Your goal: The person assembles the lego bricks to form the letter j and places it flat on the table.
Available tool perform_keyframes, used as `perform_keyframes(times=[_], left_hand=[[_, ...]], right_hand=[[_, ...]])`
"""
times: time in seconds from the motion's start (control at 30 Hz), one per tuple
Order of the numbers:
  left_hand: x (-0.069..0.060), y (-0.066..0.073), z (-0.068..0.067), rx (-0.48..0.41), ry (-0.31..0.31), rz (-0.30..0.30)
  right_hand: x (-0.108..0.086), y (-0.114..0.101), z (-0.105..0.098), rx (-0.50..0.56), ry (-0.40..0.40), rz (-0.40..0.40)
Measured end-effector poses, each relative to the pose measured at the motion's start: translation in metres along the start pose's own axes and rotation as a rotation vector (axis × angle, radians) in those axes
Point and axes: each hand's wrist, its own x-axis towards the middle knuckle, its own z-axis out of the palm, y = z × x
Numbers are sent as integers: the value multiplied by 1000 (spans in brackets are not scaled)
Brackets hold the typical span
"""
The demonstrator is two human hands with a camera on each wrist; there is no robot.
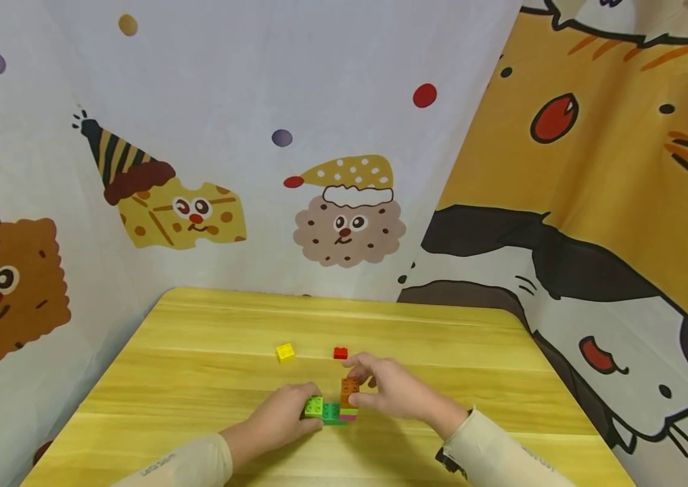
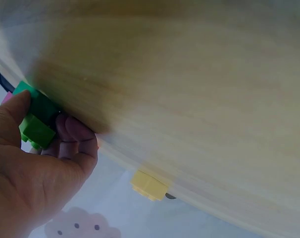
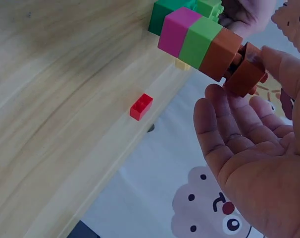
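On the table, my left hand [image 1: 279,414] grips the left end of a joined brick build, its thumb on the dark green brick [image 2: 38,105] beside a light green brick [image 2: 37,131]. At the build's other end stands a stack of a pink brick [image 3: 178,30], a lime green brick [image 3: 199,40] and a brown brick [image 3: 220,53]. Another brown brick [image 3: 245,74] sits tilted on top, with a gap showing below it. My right hand [image 1: 395,392] pinches this top brick between thumb and fingers. In the left wrist view, fingers partly hide the light green brick.
Behind the build, a red brick [image 1: 340,353] lies near the right fingertips. Farther left is a yellow brick [image 1: 285,353]. The wooden table [image 1: 197,338] ends at a printed cloth [image 1: 246,67] at the back and sides.
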Motion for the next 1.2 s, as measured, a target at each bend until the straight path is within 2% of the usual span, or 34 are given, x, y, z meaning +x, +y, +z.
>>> perform_keyframes(times=[0.13,0.37,0.5,0.63,0.87,1.2], left_hand=[[-1,0,1,-1,4,-2],[-2,2,2,-7,21,8],[-3,2,2,-11,25,11],[-2,2,1,-21,21,12],[-2,2,1,-21,17,7],[0,-1,2,-9,14,12]], right_hand=[[-2,2,5,145,26,81],[-6,9,17,635,59,313],[-9,12,24,824,29,386],[-10,15,30,885,6,414],[-8,18,38,927,5,460],[-6,18,44,970,7,451]])
